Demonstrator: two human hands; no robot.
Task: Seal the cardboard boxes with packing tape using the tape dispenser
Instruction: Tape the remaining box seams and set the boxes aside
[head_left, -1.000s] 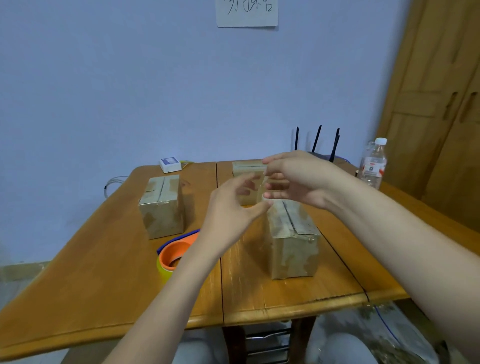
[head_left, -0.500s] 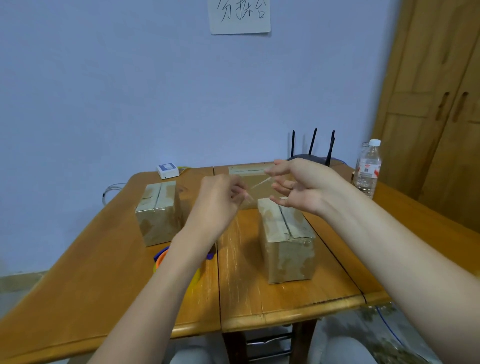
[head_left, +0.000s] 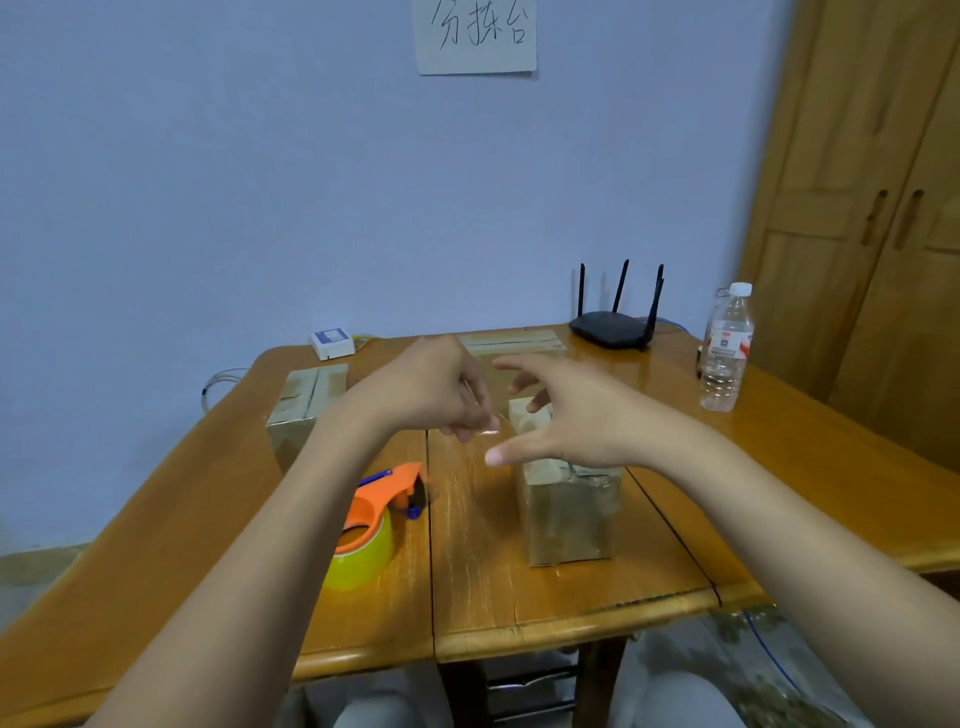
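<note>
Tape dispenser (head_left: 383, 506): an orange dispenser with a blue part, sitting on a yellow-cored tape roll; it lay on the wooden table (head_left: 166, 519) under the left forearm, untouched, below and nearer than both hands.
Left hand (head_left: 426, 389): raised above the table, fingers curled with the tips drawn together; something small and pale showed at the fingertips (head_left: 475, 423), possibly a scrap of clear tape, but too blurred to tell.
Right hand (head_left: 576, 415): fingers spread wide and slightly bent, thumb pointing toward the left hand, hovering over the top of the near box and gripping nothing; whether it touched the box could not be told.
Near cardboard box (head_left: 569, 512): stood upright right of the table's centre seam, its top mostly hidden by the right hand.
Left cardboard box (head_left: 304, 400): behind the left forearm, with a taped seam along its top, well apart from the dispenser.
Far cardboard box (head_left: 511, 343): beyond both hands, only its taped top showing.
Router (head_left: 613, 327): black with upright antennas, at the table's far edge.
Water bottle (head_left: 726, 348): clear, white-capped, standing at the far right.
White box (head_left: 332, 343): small, at the far left near the wall.
Paper note (head_left: 475, 34): handwritten, stuck on the blue wall.
</note>
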